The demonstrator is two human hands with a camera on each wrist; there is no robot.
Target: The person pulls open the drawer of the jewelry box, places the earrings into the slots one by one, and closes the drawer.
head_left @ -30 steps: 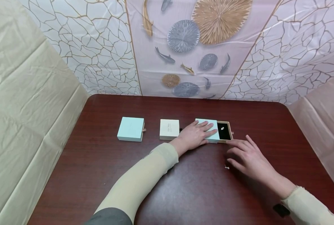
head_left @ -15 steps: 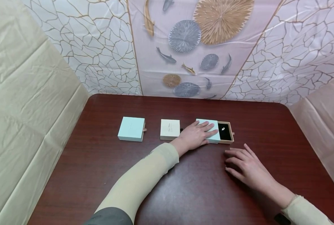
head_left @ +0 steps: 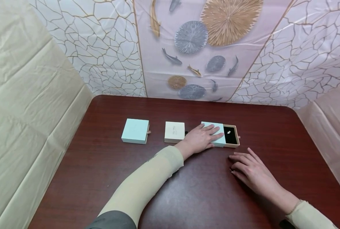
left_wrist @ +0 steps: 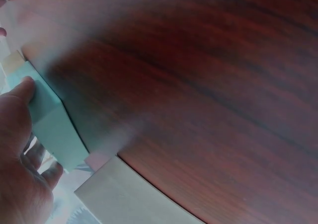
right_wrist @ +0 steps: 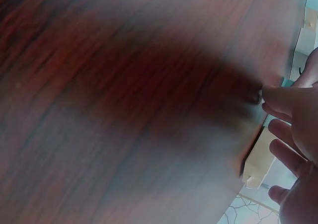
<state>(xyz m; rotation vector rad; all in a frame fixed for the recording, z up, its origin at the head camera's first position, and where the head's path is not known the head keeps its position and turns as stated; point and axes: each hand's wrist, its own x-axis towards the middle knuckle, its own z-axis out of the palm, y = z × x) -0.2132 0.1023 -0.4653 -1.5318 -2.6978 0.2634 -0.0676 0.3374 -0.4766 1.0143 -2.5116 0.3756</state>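
My left hand (head_left: pixel 197 139) rests spread on the light blue sleeve (head_left: pixel 219 140) of a small jewelry box, fingers fairly straight. Out of the sleeve's right side sticks the drawer (head_left: pixel 237 142), lined in black (head_left: pixel 230 137), with a small shiny earring (head_left: pixel 228 132) in it. Nearer the front, my right hand (head_left: pixel 257 176) is low over the table. Its thumb and index finger pinch a tiny silvery earring (right_wrist: pixel 260 97), mostly hidden by the fingertips; the other fingers are loosely bent.
A cream box (head_left: pixel 174 131) with small print stands just left of my left hand. Farther left is another light blue box (head_left: pixel 135 131) with a ribbon tab. All lie on a dark red-brown table (head_left: pixel 170 197), with patterned cloth (head_left: pixel 164 76) hanging behind.
My right hand has come away from the drawer's front corner, down to the small earring on the table, and pinches it now. My left hand has stayed on the box.
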